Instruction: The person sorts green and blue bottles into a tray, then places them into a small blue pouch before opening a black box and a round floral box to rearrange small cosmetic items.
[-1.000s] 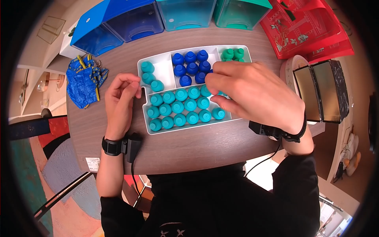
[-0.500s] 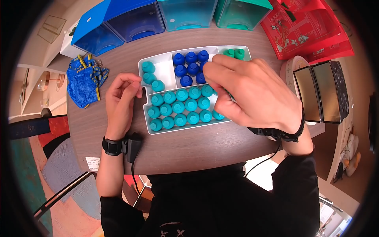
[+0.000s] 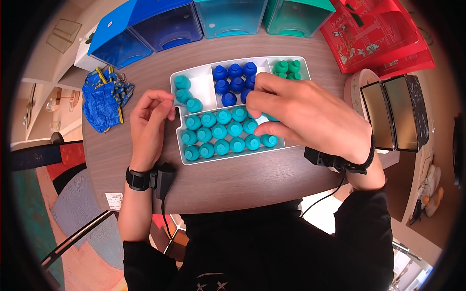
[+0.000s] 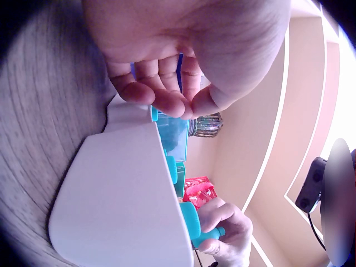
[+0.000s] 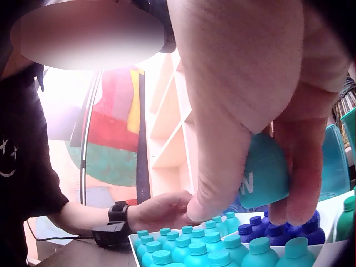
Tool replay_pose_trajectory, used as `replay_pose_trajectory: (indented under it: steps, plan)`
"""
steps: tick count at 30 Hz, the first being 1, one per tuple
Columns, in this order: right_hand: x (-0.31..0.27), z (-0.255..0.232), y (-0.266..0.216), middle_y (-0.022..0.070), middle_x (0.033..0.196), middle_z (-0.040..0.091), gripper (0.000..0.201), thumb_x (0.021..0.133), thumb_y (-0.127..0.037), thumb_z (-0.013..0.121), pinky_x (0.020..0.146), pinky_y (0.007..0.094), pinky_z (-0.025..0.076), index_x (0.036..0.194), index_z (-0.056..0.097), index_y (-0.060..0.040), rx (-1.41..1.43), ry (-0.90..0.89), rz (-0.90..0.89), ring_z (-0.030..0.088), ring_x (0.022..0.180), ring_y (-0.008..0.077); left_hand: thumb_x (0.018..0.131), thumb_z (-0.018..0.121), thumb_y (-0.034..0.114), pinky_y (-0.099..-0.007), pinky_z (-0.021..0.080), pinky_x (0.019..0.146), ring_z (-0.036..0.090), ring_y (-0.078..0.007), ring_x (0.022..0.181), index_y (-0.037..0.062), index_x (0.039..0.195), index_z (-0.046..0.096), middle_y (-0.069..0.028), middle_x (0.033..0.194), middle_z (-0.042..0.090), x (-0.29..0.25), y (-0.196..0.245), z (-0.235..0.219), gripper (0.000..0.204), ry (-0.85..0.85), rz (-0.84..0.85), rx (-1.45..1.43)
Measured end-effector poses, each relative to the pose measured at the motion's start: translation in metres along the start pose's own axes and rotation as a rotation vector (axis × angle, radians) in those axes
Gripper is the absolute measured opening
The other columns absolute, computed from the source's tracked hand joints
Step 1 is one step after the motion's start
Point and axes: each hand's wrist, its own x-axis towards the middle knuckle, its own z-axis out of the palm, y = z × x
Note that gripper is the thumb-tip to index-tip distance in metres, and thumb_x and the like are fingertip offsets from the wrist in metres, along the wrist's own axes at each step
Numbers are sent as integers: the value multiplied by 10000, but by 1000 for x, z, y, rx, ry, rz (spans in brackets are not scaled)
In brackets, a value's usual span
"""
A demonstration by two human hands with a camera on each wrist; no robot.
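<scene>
A white compartment tray [image 3: 196, 162] holds small round-shouldered bottles. Rows of teal bottles [image 3: 219, 131] fill its long front compartment. Dark blue bottles [image 3: 236, 84] stand in the back middle one, green bottles [image 3: 293, 66] at the back right, and 3 teal ones [image 3: 183, 95] at the back left. My right hand [image 3: 310, 114] is over the right half of the tray, pinching a teal bottle [image 5: 265, 172] with a white letter between thumb and fingers. My left hand [image 3: 149, 123] stays at the tray's left edge, fingers loosely bent, with nothing held.
Blue and teal bins [image 3: 230, 22] with clear fronts line the table's back. A crumpled blue bag [image 3: 102, 104] lies at left. Red floral bags [image 3: 371, 39] and an open gold-lined case [image 3: 379, 114] stand at right. Each wrist carries a black camera with a cable [image 3: 165, 180].
My right hand moved up over the back of the tray, then came back leftward with thumb and fingers spread wider, over the right end of the teal rows. The left hand is still.
</scene>
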Motion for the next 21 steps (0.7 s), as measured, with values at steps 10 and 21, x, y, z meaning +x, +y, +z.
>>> replay_pose_trajectory:
  steps: [10, 21]
  plan:
    - [-2, 5, -3, 76, 989, 563, 333, 728, -74, 791, 680, 450, 502, 977, 568, -59, -22, -28, 16, 626, 829, 328, 958, 587, 62, -210, 406, 723, 521, -76, 793, 14, 1077, 633, -1, 882, 589, 0, 0, 0, 136, 3, -1, 13]
    - [-2, 10, -3, 72, 981, 559, 347, 698, -48, 799, 707, 436, 514, 958, 569, -57, -61, -73, -4, 626, 875, 307, 955, 585, 61, -212, 409, 731, 523, -79, 797, 13, 1079, 633, -5, 885, 593, 0, 0, 1, 141, 6, 3, 15]
